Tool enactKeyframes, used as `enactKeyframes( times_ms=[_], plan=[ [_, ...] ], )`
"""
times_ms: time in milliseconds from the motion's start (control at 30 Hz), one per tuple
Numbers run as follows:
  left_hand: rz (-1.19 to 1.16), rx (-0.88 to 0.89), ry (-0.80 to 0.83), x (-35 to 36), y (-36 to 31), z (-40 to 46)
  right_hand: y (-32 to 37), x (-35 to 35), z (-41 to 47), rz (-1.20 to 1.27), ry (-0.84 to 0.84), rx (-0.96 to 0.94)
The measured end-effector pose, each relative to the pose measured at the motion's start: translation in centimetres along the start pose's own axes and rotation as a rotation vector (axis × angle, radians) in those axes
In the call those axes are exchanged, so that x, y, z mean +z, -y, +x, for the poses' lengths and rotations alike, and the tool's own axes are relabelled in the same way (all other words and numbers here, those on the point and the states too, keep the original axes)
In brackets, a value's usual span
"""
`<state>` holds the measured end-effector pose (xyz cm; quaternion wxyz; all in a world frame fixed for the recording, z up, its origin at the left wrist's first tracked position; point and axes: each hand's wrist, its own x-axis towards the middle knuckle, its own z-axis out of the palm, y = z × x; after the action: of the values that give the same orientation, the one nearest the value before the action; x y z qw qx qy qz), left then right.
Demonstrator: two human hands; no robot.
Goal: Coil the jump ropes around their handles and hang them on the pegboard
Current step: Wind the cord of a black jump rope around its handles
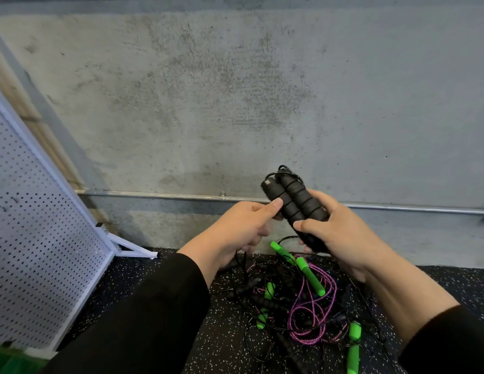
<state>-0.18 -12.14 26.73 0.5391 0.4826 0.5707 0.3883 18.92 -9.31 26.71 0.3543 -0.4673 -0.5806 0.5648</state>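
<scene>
Held rope: a black jump rope (295,203), its two foam handles side by side and tilted up to the left, with thin black cord wound round them in spaced turns; a small loop of cord stands out at the top end.
Right hand: the right hand (340,236) grips the lower half of the paired handles, fingers curled round them and the thumb laid across the front.
Left hand: the left hand (243,228) touches the left handle with its thumb tip; the other fingers are curled under, and a strand of black cord runs down from this hand. Whether they pinch it cannot be told.
Sleeves: both forearms wear black sleeves (143,319).
Pile on floor: a tangle of loose ropes (303,300) lies below the hands, with green handles (311,276), black handles, a pink-purple braided cord (313,317) and thin black cords crossing one another.
Pegboard: a white perforated pegboard (33,238) stands at the left, leaning, on a white frame foot; it is well apart from the held rope.
Floor: black rubber flooring (230,344) with pale speckles.
Wall: a grey concrete wall (235,90) behind, with a metal conduit (397,207) running along it near its base.
</scene>
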Motion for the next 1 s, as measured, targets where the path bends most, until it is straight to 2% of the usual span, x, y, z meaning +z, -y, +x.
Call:
enactKeyframes(
  times_ms=[67, 167, 233, 333, 467, 600, 667, 833, 1000],
  plan=[
    [0.025, -0.027, 0.029, -0.3, 0.0, 0.0, -0.2, -0.6, 0.4, -0.123, -0.066, -0.060],
    [0.001, -0.084, 0.047, 0.0, 0.3, 0.0, -0.6, -0.6, 0.3, -0.441, -0.106, -0.146],
    [-0.058, -0.125, 0.043, 0.6, 0.4, 0.0, -1.0, -0.2, 0.2, -0.621, -0.166, -0.179],
    [-0.198, -0.168, -0.001, 1.2, 0.1, 0.0, -1.4, 0.5, 0.0, -0.759, -0.220, -0.248],
    [-0.337, -0.229, -0.050, 0.9, -0.2, -0.1, -1.9, 1.7, -0.1, -0.893, -0.159, -0.393],
    [-0.379, -0.267, -0.140, 0.5, 0.6, 0.2, -2.3, 2.6, 0.1, -0.934, -0.027, -0.389],
    [-0.408, -0.252, -0.151, 0.2, 0.8, 0.3, -2.0, 2.7, -0.2, -0.883, 0.043, -0.356],
    [-0.422, -0.139, -0.035, -0.2, 0.5, 0.2, -0.9, 1.7, -0.1, -0.495, 0.051, -0.070],
    [-0.444, -0.082, 0.088, 0.2, 0.3, -0.2, -0.8, -0.2, -0.1, -0.011, 0.207, 0.151]
  ],
)
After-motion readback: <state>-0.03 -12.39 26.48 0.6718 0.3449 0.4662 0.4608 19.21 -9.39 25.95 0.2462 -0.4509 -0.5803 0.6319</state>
